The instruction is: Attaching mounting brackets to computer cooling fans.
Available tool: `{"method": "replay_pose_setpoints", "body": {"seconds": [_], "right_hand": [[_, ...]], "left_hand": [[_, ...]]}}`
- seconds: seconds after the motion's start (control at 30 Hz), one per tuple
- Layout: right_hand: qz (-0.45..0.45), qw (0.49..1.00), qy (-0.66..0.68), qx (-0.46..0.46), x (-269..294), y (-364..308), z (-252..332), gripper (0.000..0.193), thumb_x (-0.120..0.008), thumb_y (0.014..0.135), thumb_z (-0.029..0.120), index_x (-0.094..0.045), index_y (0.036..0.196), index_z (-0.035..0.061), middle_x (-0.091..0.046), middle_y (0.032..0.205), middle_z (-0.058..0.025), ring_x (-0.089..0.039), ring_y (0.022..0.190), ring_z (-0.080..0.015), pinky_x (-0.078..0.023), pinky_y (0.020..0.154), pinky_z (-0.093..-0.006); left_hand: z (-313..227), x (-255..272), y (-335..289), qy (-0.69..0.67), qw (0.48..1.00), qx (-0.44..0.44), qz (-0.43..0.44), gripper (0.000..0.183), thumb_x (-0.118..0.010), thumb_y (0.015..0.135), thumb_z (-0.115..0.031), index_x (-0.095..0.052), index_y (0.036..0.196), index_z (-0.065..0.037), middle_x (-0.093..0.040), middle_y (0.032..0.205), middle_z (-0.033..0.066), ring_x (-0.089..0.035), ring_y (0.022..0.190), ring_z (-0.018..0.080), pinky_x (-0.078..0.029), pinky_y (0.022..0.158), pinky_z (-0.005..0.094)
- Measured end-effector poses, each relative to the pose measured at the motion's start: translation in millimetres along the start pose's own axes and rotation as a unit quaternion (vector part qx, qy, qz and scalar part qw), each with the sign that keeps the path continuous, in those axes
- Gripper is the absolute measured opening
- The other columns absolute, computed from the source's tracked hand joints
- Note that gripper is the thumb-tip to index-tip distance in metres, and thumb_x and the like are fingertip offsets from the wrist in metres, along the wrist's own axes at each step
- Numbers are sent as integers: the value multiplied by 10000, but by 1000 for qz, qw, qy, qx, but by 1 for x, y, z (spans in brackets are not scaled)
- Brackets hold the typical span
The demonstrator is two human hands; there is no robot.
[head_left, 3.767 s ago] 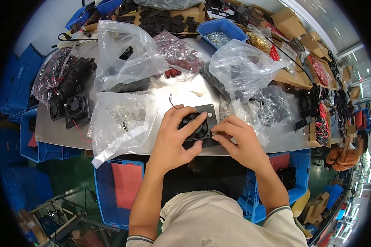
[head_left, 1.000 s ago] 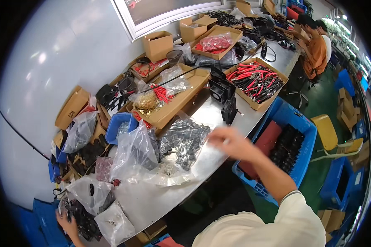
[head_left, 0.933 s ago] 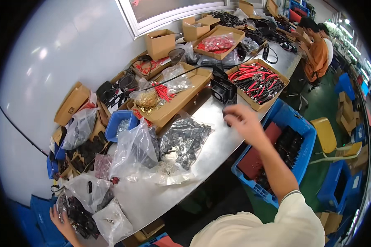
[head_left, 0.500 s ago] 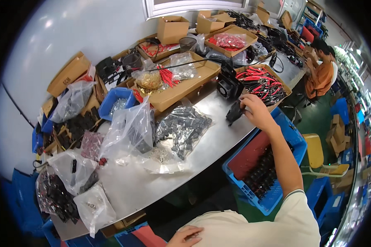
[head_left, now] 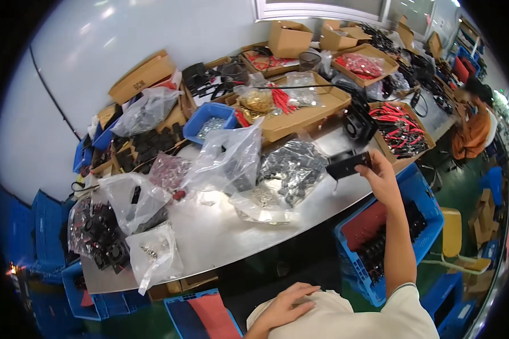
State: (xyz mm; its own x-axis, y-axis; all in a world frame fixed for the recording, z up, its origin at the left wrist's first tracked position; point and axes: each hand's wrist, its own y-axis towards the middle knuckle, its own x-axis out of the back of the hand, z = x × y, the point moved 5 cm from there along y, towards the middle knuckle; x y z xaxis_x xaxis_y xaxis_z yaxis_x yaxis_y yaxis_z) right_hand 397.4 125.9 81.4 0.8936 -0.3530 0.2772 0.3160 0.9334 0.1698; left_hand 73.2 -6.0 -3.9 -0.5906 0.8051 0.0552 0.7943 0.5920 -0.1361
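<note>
Black boxy part (head_left: 345, 166), probably plastic, right hand (head_left: 383, 178) pinching its edge, left hand (head_left: 290, 307) slack

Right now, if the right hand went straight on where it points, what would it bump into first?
Beyond the flat black part it holds, the right hand would probably meet the black fan. Its height is hard to judge, so it might pass over.

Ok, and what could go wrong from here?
The right hand holds the black part near one end, with the left hand away at the shirt, so the part might tip or slip. The black fan stands close by and could get bumped. If dropped near the table edge, the part might fall toward the blue crate.
</note>
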Motion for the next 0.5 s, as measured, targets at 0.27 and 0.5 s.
{"method": "replay_pose_setpoints", "body": {"seconds": [0.27,0.5], "right_hand": [[214,950,3,225,-112,-35,63,282,-612,716,-110,-560,943,50,-593,1164,-124,-587,1078,-279,-467,945,-362],[387,890,42,237,-200,-73,77,294,-700,725,-69,-585,963,61,-551,1249,-145,-562,1151,-342,-466,963,-402]], "left_hand": [[30,42,-18,-257,955,-6,-146,750,-696,836,81,-379,1495,-89,-533,1295,93,-580,1154,213,-530,915,338],[-22,119,-22,-297,896,-162,-287,1055,-794,704,111,-215,1563,-90,-302,1546,107,-478,1310,259,-470,1024,404]]}}
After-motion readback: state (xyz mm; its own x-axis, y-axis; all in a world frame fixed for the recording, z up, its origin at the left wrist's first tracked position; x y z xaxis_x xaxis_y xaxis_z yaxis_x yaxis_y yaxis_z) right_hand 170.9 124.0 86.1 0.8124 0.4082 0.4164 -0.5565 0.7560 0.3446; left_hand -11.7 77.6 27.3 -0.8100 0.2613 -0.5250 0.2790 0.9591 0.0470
